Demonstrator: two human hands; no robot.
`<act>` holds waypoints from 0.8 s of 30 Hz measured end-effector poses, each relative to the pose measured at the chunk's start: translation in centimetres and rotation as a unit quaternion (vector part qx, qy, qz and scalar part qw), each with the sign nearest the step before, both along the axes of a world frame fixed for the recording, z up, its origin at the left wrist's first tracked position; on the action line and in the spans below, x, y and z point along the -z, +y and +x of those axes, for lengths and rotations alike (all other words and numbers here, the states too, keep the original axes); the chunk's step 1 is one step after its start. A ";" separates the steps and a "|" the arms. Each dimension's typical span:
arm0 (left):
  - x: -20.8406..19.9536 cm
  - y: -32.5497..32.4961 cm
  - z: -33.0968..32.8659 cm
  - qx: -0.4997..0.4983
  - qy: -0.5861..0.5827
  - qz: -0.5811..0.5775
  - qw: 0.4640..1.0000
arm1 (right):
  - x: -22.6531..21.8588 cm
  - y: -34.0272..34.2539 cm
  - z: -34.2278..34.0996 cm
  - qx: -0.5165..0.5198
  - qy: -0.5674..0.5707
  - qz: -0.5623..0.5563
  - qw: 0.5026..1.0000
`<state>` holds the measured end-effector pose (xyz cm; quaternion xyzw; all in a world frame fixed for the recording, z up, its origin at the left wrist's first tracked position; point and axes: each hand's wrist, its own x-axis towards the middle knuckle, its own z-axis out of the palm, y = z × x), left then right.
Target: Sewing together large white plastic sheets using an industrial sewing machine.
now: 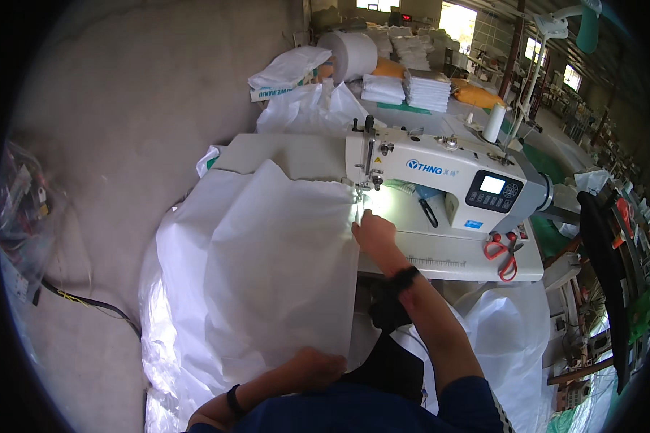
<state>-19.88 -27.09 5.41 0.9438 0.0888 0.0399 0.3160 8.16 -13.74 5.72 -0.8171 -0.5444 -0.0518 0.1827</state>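
A large white sheet (274,267), apparently woven sack cloth, hangs over the front of the sewing machine table, its right edge running up to the lit needle area. My right hand (375,234) is closed at that edge, just in front of the presser foot, fingertips pinching the sheet. Lower down, close to my body, my left hand (318,369) is closed on the sheet's near right corner; its fingertips are partly hidden. The white sewing machine (433,169) stands beyond my right hand, its lamp shining on the stitching spot.
Red-handled scissors (508,260) and dark thread snips (429,213) lie on the table right of my hand. A white thread cone (494,123) stands behind the machine. Farther back are stacked white sacks (426,92) and a big white roll (354,55). A black cable (94,303) crosses the floor at left.
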 end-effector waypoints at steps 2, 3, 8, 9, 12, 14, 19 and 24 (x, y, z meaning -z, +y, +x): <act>-0.4 -0.1 0.2 -0.015 -0.006 -0.004 1.000 | -0.2 2.4 0.1 -0.034 -0.038 -0.053 0.997; -0.6 -0.1 0.1 -0.008 -0.002 0.012 1.000 | 0.0 3.2 0.0 -0.044 -0.087 -0.141 0.985; -0.3 -0.3 -1.0 -0.052 0.049 0.016 0.997 | 2.1 2.0 -2.0 -0.026 -0.088 -0.116 0.989; -0.2 -0.2 -1.2 -0.058 0.056 0.030 0.996 | 2.4 1.0 -2.8 0.003 -0.090 -0.085 0.992; 0.5 0.3 -1.4 -0.124 0.008 0.065 0.990 | 3.3 -2.0 -5.4 0.025 -0.039 -0.061 0.997; 0.8 0.7 -1.0 -0.157 -0.034 0.016 0.987 | 3.6 -3.5 -6.8 0.021 -0.033 -0.047 0.998; 1.6 2.0 0.7 -0.274 -0.050 -0.089 0.956 | 4.0 -4.9 -8.1 0.035 -0.010 -0.031 0.999; 1.9 3.3 2.0 -0.323 -0.045 -0.164 0.931 | 3.8 -4.8 -7.9 0.040 0.062 -0.018 0.997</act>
